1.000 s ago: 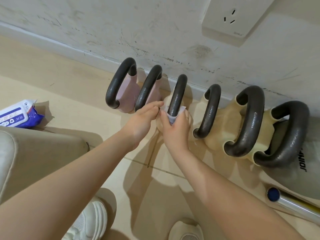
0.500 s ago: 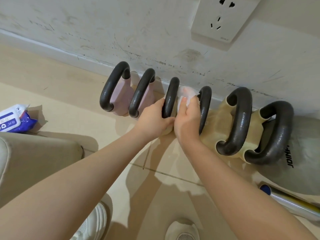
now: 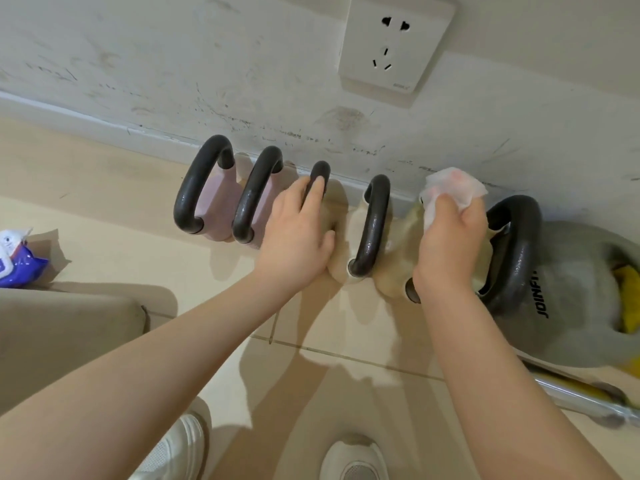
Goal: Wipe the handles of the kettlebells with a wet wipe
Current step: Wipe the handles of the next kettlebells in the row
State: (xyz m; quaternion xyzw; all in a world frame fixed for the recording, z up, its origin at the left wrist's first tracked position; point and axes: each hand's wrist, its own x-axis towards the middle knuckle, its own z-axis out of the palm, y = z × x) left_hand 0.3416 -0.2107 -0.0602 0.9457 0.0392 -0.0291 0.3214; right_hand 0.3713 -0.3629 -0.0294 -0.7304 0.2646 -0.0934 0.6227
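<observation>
While you crouch over the row along the wall, the scene reads like this, largest first.

Wall [image 3: 242, 64]: it backs the whole row, just beyond your fingers, with a socket [image 3: 394, 46] above your right hand.

Floor [image 3: 104, 174]: it carries the kettlebells, which stand handles up so each can be reached from above.

Grey kettlebell [image 3: 568, 306]: at the end of the row, right of your right hand; its handle [image 3: 516, 244] looks like the next one due, I judge.

Cream kettlebell [image 3: 398, 244]: between your two hands, its handle [image 3: 372, 226] free of either.

Pink kettlebells [image 3: 214, 209]: left of your left hand, handles untouched now.

Left hand [image 3: 294, 237]: its fingers [image 3: 313, 192] curl over the third handle [image 3: 320, 173], probably to steady that bell.

Right hand [image 3: 450, 237]: it sits over the fifth handle, hiding most of it, so whether it touches the handle I cannot tell.

Wet wipe [image 3: 450, 188]: bunched and pinched in your right fingers, the loose end sticking out past them toward the wall.

Wipe pack [image 3: 17, 261]: on the floor far left of your left hand, within reach for a fresh sheet.
</observation>
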